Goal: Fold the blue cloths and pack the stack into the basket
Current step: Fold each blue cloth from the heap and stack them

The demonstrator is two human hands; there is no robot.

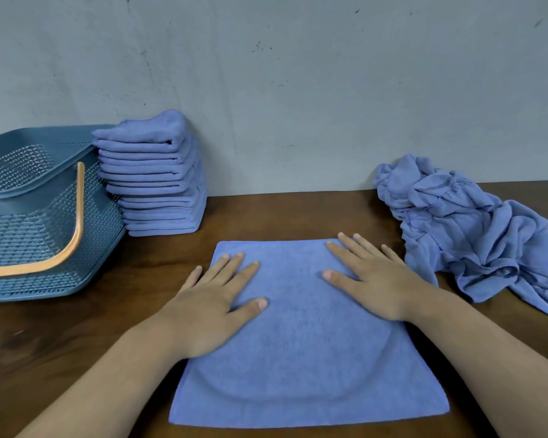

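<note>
While a blue cloth (304, 336) lies spread flat on the brown wooden counter (60, 349), both hands press down on its far half with straight, spread fingers. The left hand (212, 308) rests palm-down on the cloth's left side, its outer fingers reaching past the cloth's left edge onto the wood. The right hand (374, 279) lies flat near the far right corner, its fingers pointing toward the wall (298, 74); neither hand grips anything. At the far left of the counter, against the wall, stands a tall stack of folded blue cloths (154, 178), touching the side of a blue perforated basket (41, 222) with an orange handle (60, 248) lying down across its front. On the right, a crumpled heap of unfolded blue cloths (475, 226) sits just beside the right hand, reaching toward the counter's right edge.
</note>
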